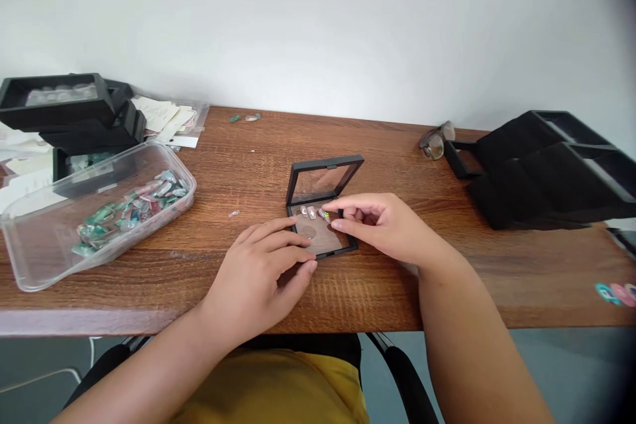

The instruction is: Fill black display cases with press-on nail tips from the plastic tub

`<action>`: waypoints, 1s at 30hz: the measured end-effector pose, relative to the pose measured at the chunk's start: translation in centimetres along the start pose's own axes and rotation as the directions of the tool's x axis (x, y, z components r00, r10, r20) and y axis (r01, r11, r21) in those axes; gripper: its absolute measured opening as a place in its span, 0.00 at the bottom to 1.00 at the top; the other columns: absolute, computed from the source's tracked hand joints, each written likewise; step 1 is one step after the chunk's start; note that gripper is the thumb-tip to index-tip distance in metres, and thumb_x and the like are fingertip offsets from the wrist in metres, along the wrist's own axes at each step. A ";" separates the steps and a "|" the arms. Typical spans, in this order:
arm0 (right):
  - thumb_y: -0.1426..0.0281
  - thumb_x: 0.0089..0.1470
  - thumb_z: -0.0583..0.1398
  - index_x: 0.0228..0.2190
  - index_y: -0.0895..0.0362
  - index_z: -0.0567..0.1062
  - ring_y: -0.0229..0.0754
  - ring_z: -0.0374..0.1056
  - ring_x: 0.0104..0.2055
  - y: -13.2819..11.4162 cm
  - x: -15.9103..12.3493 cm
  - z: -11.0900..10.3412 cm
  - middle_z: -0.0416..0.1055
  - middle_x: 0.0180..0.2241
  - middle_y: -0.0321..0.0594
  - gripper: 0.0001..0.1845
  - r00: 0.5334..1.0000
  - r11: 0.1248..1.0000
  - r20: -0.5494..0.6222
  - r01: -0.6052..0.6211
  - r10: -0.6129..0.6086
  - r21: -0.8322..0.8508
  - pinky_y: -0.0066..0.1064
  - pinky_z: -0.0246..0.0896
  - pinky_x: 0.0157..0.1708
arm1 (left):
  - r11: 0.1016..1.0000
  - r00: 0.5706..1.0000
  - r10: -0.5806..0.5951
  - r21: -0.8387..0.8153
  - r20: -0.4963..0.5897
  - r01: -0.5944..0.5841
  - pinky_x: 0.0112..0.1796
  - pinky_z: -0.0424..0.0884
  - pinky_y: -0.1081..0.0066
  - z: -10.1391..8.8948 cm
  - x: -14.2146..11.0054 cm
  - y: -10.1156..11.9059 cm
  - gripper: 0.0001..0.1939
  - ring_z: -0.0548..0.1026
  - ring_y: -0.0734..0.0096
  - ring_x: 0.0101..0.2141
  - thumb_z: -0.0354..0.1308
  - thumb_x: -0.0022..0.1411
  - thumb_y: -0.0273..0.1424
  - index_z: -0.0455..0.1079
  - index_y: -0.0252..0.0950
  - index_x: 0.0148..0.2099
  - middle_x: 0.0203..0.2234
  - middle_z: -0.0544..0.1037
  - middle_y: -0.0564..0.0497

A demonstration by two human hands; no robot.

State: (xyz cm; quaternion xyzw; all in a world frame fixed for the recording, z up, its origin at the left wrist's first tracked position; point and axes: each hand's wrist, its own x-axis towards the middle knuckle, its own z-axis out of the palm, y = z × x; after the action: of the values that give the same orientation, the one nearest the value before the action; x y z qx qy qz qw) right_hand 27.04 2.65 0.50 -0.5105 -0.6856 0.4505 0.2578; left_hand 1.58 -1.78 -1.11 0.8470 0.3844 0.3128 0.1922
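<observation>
A hinged black display case (322,255) with clear film panes lies on the wooden table, its lid tilted up at the back. Two small decorated press-on nails (308,212) sit in a row on the film near the hinge. Beside them is a shiny press-on nail with a green glint (324,215), between the thumb and forefinger of my right hand (385,225). My left hand (268,271) lies with fingers spread over the case's left and front edge, touching it.
At left a clear plastic tub (34,265) holds many green and pink nails. Behind it are stacked black cases (94,122) and paper cards (159,116). Eyeglasses (436,140) and more black cases (527,179) are at right. A few loose nails (252,117) lie at the back.
</observation>
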 end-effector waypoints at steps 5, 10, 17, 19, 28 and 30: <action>0.60 0.58 0.67 0.41 0.51 0.87 0.35 0.55 0.23 -0.1 0.4 0.4 0.67 0.22 0.33 0.13 0.997 0.998 -0.074 0.005 -0.009 -0.059 0.30 0.48 0.24 | 1.000 1.000 0.013 -0.012 -0.011 -0.013 0.53 0.76 0.45 0.0 -0.1 0.0 0.06 0.78 0.51 0.56 0.60 0.69 0.31 0.79 0.42 0.42 0.46 0.86 0.55; 0.61 0.60 0.67 0.38 0.51 0.88 0.38 0.65 0.27 0.1 0.8 1.1 0.79 0.30 0.37 0.10 0.980 0.984 -0.161 0.097 -0.121 -0.151 0.31 0.55 0.26 | 1.000 1.000 0.019 -0.015 -0.018 -0.019 0.52 0.77 0.45 0.0 -0.1 0.1 0.07 0.79 0.51 0.55 0.60 0.70 0.31 0.80 0.42 0.41 0.45 0.86 0.56; 0.62 0.61 0.66 0.36 0.52 0.87 0.35 0.58 0.22 -0.1 0.8 1.6 0.71 0.22 0.32 0.10 0.972 0.963 -0.185 0.097 -0.146 -0.253 0.30 0.50 0.24 | 1.000 1.000 0.025 -0.012 -0.017 -0.025 0.53 0.76 0.46 -0.1 -0.1 0.3 0.06 0.79 0.51 0.55 0.60 0.70 0.30 0.80 0.41 0.42 0.46 0.86 0.55; 0.61 0.61 0.66 0.36 0.53 0.87 0.35 0.57 0.22 -0.1 0.7 1.6 0.69 0.20 0.31 0.10 0.973 0.960 -0.187 0.082 -0.135 -0.268 0.30 0.49 0.23 | 1.000 1.000 0.022 -0.012 -0.020 -0.023 0.53 0.76 0.47 -0.2 -0.1 0.3 0.07 0.79 0.51 0.55 0.60 0.70 0.30 0.80 0.40 0.42 0.45 0.86 0.54; 0.58 0.64 0.64 0.35 0.53 0.84 0.43 0.75 0.35 0.2 0.4 0.8 0.82 0.37 0.37 0.13 0.938 0.962 -0.307 0.079 -0.161 -0.262 0.32 0.67 0.35 | 0.998 0.991 0.064 0.005 -0.113 -0.064 0.50 0.79 0.53 -0.4 -0.4 0.8 0.05 0.80 0.56 0.51 0.62 0.69 0.29 0.79 0.40 0.44 0.46 0.85 0.53; 0.57 0.65 0.63 0.36 0.53 0.84 0.47 0.78 0.39 0.2 0.3 0.5 0.83 0.39 0.38 0.15 0.924 0.956 -0.339 0.082 -0.179 -0.281 0.35 0.70 0.39 | 0.996 0.979 0.086 0.032 -0.185 -0.082 0.50 0.79 0.58 -1.8 -0.9 1.1 0.07 0.81 0.61 0.47 0.64 0.67 0.27 0.79 0.39 0.46 0.46 0.85 0.53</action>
State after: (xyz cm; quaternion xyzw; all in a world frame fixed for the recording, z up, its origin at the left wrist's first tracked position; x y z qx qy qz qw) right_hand 26.61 2.80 0.06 -0.5667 -0.7127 0.2366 0.3392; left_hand 0.51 -3.00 0.47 0.8318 0.3683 0.3938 0.1318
